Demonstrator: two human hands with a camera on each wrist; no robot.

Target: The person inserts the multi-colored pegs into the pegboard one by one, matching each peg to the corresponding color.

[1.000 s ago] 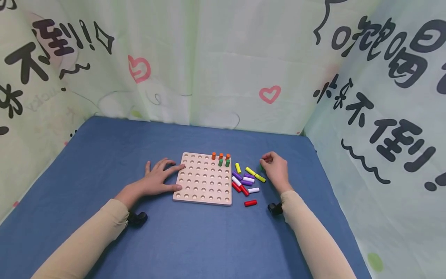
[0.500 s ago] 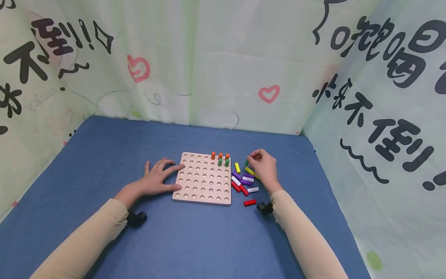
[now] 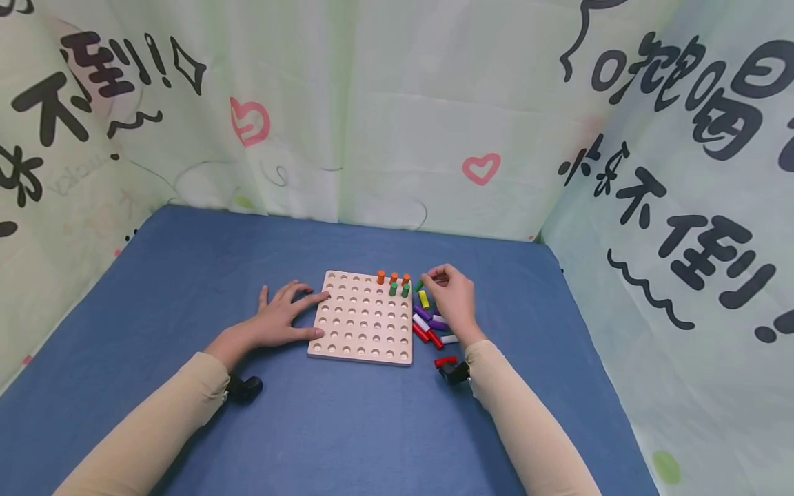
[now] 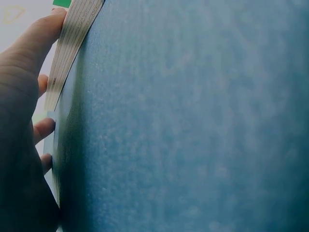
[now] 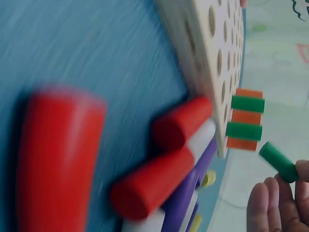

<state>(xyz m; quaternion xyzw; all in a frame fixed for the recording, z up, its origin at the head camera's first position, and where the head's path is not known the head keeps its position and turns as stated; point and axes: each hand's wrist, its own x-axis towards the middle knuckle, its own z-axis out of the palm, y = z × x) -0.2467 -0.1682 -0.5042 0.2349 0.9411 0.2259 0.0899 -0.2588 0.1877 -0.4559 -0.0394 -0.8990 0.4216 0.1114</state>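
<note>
A pale wooden pegboard (image 3: 345, 350) with rows of round holes lies on the blue cloth. Three orange pegs (image 3: 381, 277) stand in its far row at the right, and two green pegs (image 3: 393, 290) stand just in front of them. My left hand (image 3: 279, 322) rests at the board's left edge, fingers spread, thumb and fingertips touching it. Off the board's far right corner, my right hand (image 3: 454, 301) pinches a green peg (image 5: 279, 162) between thumb and fingers. In the right wrist view that peg is tilted and apart from the standing pegs.
Loose pegs lie right of the board: a yellow peg (image 3: 424, 299), purple pegs (image 3: 422, 313), white ones and several red pegs (image 5: 63, 159). My right hand and wrist partly cover the pile. Printed curtains (image 3: 397, 124) enclose the blue table (image 3: 347, 427) at the back and sides.
My right hand has moved left with the green peg, from beyond the loose pegs to near the board's far right corner. The left hand has stayed on the board.
</note>
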